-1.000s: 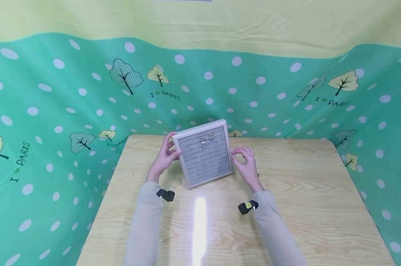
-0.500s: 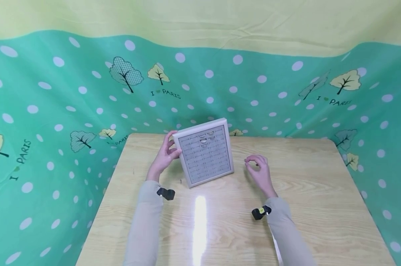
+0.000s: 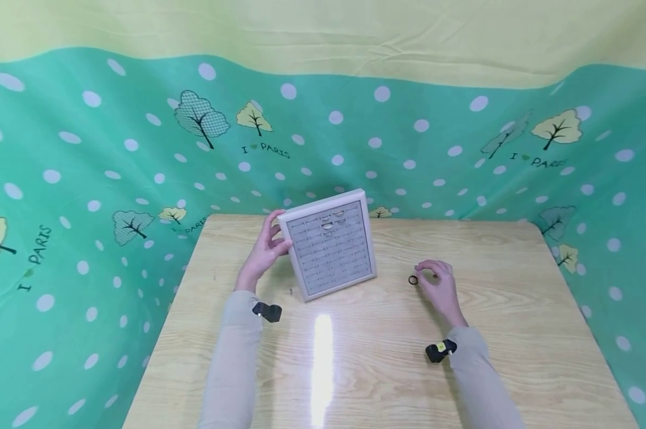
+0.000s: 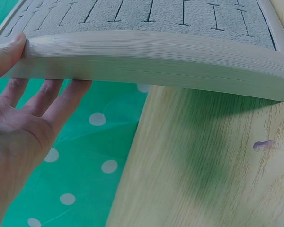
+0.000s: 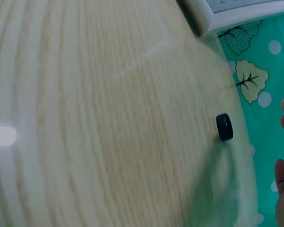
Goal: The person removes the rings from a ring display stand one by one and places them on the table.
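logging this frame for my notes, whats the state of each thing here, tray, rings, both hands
ring tray: tilted up on its near edge on the table, a few rings in its top rows, other slots bare
black ring: on the table, right of the tray, just by the right fingertips; whether they touch it cannot be told
left hand: holds the tray's left edge
right hand: fingers loosely curled, holds nothing

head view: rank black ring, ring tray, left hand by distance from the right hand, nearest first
1. black ring: on the table, just left of the right hand fingers.
2. ring tray: propped at table centre, farther left.
3. left hand: holding the tray's far left edge.
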A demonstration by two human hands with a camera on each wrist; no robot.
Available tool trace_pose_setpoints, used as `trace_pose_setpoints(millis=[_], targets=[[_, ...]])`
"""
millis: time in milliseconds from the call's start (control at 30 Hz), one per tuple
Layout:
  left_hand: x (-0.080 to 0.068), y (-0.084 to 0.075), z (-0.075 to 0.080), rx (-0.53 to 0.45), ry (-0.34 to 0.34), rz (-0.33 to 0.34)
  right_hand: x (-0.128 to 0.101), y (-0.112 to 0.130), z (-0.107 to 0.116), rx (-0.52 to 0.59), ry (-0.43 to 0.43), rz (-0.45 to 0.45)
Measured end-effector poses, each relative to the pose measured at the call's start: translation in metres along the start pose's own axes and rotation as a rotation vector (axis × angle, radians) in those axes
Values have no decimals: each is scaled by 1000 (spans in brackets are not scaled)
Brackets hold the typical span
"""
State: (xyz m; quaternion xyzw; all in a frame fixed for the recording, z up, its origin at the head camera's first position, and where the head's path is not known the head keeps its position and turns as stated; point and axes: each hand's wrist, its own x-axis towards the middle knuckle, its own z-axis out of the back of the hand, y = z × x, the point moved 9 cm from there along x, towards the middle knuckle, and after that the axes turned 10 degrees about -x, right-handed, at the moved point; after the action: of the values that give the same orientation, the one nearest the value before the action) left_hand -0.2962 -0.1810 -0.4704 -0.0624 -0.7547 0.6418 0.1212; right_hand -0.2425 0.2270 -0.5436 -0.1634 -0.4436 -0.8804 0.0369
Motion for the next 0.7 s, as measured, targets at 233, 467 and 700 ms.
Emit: trace_pose_setpoints(millis=[233, 467, 700], targets=[[0, 1, 0, -8, -1, -5, -7, -18, 6, -24, 12, -59], [-1, 0, 0, -5, -5, 3, -11, -34, 7, -65, 33, -78], [1, 0, -1, -1, 2, 2, -15, -47, 5, -90, 16, -62]])
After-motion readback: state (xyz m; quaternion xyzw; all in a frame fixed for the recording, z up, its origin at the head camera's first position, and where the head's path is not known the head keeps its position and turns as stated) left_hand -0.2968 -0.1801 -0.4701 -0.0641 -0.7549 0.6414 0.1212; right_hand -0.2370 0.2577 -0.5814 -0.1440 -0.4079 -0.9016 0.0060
